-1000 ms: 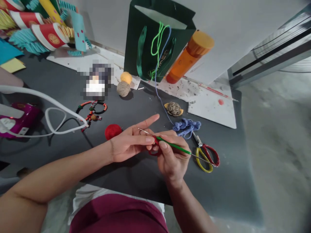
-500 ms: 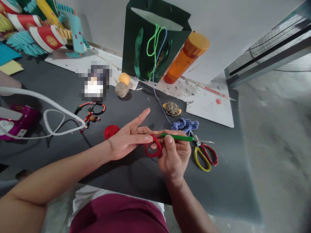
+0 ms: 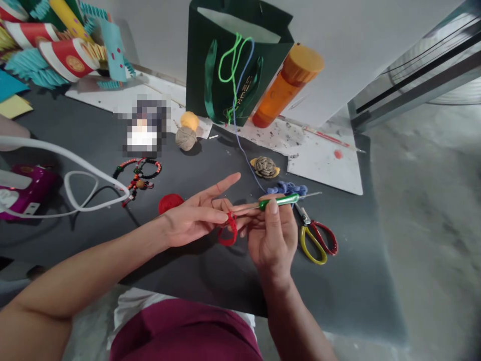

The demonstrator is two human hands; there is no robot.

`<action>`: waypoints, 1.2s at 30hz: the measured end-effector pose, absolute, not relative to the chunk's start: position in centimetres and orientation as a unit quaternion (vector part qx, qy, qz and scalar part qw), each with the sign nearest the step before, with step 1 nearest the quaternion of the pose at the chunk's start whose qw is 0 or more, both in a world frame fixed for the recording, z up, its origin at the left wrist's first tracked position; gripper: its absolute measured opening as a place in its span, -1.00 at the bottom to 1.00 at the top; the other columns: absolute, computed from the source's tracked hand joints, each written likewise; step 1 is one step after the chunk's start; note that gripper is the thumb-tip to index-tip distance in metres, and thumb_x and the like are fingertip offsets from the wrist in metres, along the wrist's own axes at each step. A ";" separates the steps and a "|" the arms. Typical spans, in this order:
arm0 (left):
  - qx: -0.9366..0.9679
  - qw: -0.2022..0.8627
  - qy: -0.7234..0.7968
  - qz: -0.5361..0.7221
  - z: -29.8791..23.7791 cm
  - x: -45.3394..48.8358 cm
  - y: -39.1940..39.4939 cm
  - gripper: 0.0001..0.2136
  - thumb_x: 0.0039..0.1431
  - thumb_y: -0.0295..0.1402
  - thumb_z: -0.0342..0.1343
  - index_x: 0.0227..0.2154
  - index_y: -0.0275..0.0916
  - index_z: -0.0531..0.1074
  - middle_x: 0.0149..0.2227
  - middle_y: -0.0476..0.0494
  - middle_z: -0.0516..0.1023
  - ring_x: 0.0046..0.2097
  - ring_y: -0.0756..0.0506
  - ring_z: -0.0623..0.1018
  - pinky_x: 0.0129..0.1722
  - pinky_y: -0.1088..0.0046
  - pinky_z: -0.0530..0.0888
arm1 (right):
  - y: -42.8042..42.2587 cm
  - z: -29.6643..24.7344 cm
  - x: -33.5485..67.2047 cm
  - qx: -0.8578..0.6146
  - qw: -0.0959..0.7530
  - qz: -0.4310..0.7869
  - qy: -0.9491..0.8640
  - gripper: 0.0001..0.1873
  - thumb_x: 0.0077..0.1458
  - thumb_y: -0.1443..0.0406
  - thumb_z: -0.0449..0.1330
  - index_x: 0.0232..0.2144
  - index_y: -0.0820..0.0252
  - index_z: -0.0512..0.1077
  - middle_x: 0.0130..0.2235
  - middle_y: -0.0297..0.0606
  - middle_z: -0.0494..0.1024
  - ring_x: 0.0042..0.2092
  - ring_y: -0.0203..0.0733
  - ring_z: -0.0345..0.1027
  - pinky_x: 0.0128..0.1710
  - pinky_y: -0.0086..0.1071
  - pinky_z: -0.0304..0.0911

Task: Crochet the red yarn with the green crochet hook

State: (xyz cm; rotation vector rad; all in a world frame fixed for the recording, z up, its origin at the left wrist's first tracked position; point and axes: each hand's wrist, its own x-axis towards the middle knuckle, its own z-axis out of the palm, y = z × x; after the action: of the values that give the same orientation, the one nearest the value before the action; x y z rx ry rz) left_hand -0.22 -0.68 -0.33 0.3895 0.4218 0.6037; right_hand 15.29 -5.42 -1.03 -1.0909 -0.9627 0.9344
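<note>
Head view shows the left hand (image 3: 195, 218) pinching a small red yarn loop (image 3: 232, 221) between thumb and fingers, just above the matte dark worktop (image 3: 338, 296); the loop is a soft, knotted ring that hangs below the fingertips. A thin red thread (image 3: 218, 187) crosses the raised index finger, and a round, tightly wound red ball (image 3: 170, 203) sits behind the left wrist. The right hand (image 3: 272, 238), close beside the loop, has its grip pressed together on the smooth green handle of a slim metal hook (image 3: 288, 199); whether the hook's far tip is in the loop, I cannot tell. Near that hand lie crumpled, fluffy blue yarn (image 3: 280, 188) and metal scissors (image 3: 306, 220) with one yellow and one red handle. Behind them rests a coarse brown coiled flower (image 3: 265, 167) with yellow edges. Gold lettering runs up the stiff dark green bag (image 3: 225, 90), partly covered by yarn and too small to read surely; round emblems mark the red-and-white paper cups (image 3: 69, 59), also unreadable. One second ago the hook slanted down over the scissors' handles; now it tilts upward to the right, across the blue yarn, and the red loop hangs in fuller view.
</note>
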 end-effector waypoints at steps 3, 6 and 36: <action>0.204 0.911 0.194 0.300 -0.1 -0.1 -0.7 -0.27 -0.01 -0.54 0.41 0.27 -0.08 0.41 -0.42 0.11 0.59 -0.35 0.01 0.58 -0.22 0.38 0.43 | -5.4 -1.0 15.1 -0.483 0.637 0.447 -0.402 -0.75 0.32 0.00 0.17 -0.27 0.00 0.40 -0.58 -0.42 0.57 -0.49 -0.12 0.57 -0.40 -0.23 0.52; 0.227 0.895 0.204 0.325 0.1 0.0 -0.8 -0.29 0.01 -0.57 0.40 0.25 -0.08 0.44 -0.41 0.13 0.57 -0.37 0.03 0.59 -0.24 0.41 0.45 | -5.5 -0.8 14.6 -0.458 0.637 0.493 -0.377 -0.72 0.21 -0.01 0.30 -0.30 0.03 0.45 -0.50 -0.42 0.63 -0.54 -0.23 0.50 -0.50 -0.35 0.46; 0.355 0.769 0.389 0.363 3.7 1.5 0.6 -0.16 0.05 -0.43 0.40 0.41 -0.13 0.24 -0.28 0.01 0.55 -0.24 0.03 0.49 -0.10 0.46 0.46 | -3.0 1.2 15.2 -0.497 0.662 0.513 -0.228 -0.70 0.06 0.05 0.43 -0.36 0.13 0.55 -0.42 -0.39 0.66 -0.71 -0.58 -0.04 -0.77 -0.61 -0.08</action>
State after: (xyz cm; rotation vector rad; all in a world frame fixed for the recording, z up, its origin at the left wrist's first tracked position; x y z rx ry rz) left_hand 1.52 0.62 3.71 0.7699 0.8451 0.7875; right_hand 15.18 -3.05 1.25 -1.1243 -0.5152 1.1596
